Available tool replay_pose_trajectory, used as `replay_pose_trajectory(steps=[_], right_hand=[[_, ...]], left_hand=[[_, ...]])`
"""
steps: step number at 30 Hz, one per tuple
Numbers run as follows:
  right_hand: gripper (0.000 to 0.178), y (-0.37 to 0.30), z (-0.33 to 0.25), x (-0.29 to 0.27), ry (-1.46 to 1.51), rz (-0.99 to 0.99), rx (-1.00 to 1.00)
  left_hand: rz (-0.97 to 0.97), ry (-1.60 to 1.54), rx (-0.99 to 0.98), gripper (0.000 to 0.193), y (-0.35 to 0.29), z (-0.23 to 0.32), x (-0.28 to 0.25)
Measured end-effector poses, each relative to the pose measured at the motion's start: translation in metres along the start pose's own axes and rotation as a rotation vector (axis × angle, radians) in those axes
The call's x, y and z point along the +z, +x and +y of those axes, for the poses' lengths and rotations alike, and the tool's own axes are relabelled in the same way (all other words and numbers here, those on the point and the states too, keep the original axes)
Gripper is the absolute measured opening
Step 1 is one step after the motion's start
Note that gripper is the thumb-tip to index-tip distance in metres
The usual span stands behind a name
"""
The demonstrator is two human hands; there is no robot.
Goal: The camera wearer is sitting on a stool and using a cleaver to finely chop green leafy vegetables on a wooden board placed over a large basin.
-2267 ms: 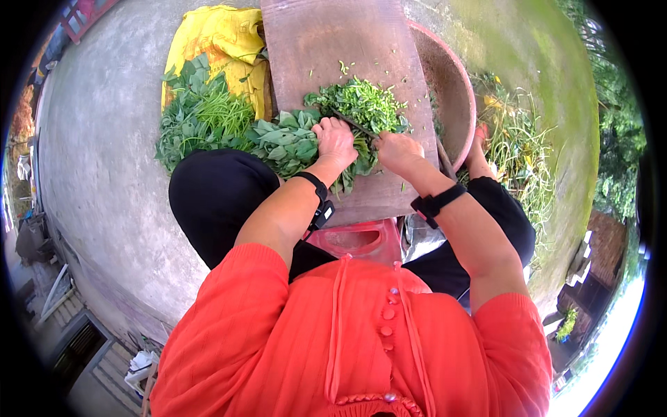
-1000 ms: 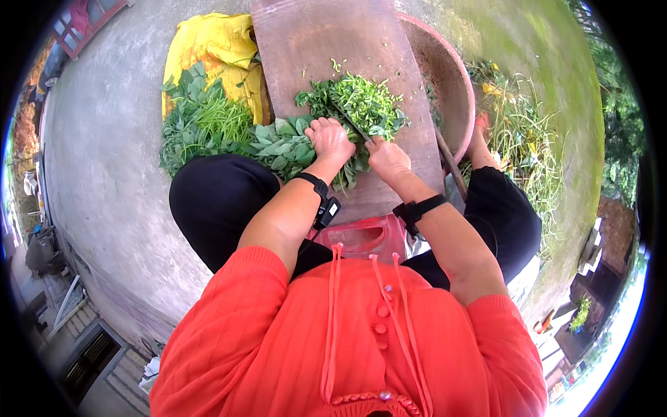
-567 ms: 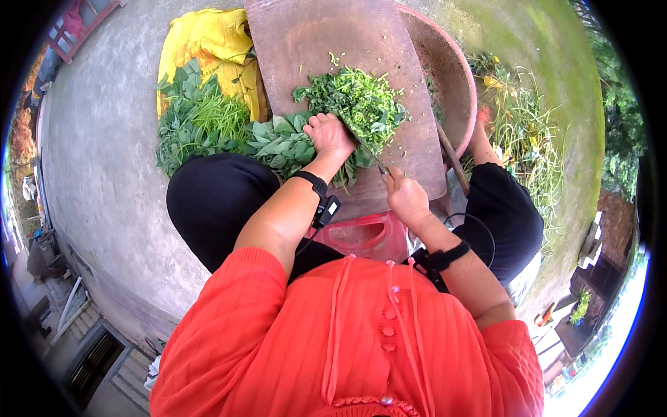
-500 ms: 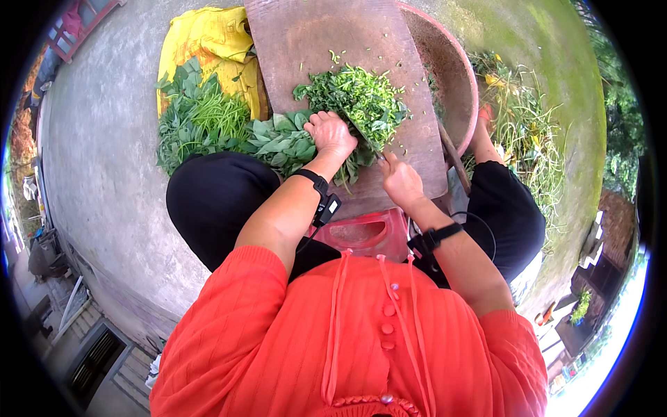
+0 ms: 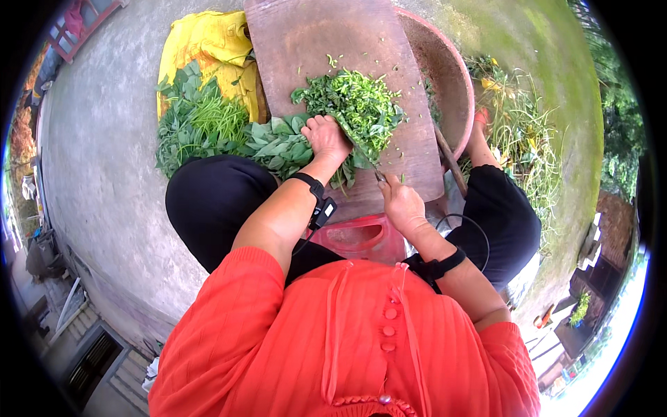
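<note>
My left hand (image 5: 326, 137) is closed over a bunch of leafy greens (image 5: 279, 144), pressing it on the wooden board (image 5: 316, 31). In my right hand (image 5: 401, 203) is the handle of a knife (image 5: 360, 147). Its blade stands on edge beside my left fingers, between the held bunch and a heap of chopped greens (image 5: 358, 104). Small cut bits lie scattered around that heap. Part of the blade is hidden by leaves and my left hand.
More uncut greens (image 5: 201, 115) lie at the left on a yellow sack (image 5: 208, 38). A round reddish basin (image 5: 455, 83) sits under the board's right side. Pulled stems (image 5: 531, 153) cover the ground farther right. A red plastic stool (image 5: 358, 236) shows between my legs.
My right hand and the knife handle have shifted slightly down and toward me. My left hand has edged a little left, still on the bunch.
</note>
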State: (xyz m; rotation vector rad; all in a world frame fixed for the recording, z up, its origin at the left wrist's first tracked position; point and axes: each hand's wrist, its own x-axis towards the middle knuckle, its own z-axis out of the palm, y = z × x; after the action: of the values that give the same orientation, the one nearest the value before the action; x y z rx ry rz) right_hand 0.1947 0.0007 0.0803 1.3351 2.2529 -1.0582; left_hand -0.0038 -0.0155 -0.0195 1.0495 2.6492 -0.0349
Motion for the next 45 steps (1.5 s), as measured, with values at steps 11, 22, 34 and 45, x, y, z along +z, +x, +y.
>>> replay_pose_trajectory(steps=[11, 22, 34, 45], right_hand=[[0.039, 0.087, -0.010, -0.004, 0.178, -0.020, -0.094], [0.039, 0.046, 0.005, 0.012, 0.177, 0.019, -0.055], [0.041, 0.059, 0.013, 0.020, 0.227, -0.036, 0.029], [0.039, 0.051, 0.006, -0.042, 0.272, -0.150, 0.001]], left_hand=[[-0.052, -0.001, 0.003, 0.055, -0.003, -0.002, -0.001], [-0.010, -0.043, 0.043, 0.048, 0.002, 0.002, -0.005], [0.128, -0.071, 0.067, 0.050, -0.001, -0.005, 0.004], [0.013, 0.082, 0.092, 0.142, -0.052, 0.017, -0.052]])
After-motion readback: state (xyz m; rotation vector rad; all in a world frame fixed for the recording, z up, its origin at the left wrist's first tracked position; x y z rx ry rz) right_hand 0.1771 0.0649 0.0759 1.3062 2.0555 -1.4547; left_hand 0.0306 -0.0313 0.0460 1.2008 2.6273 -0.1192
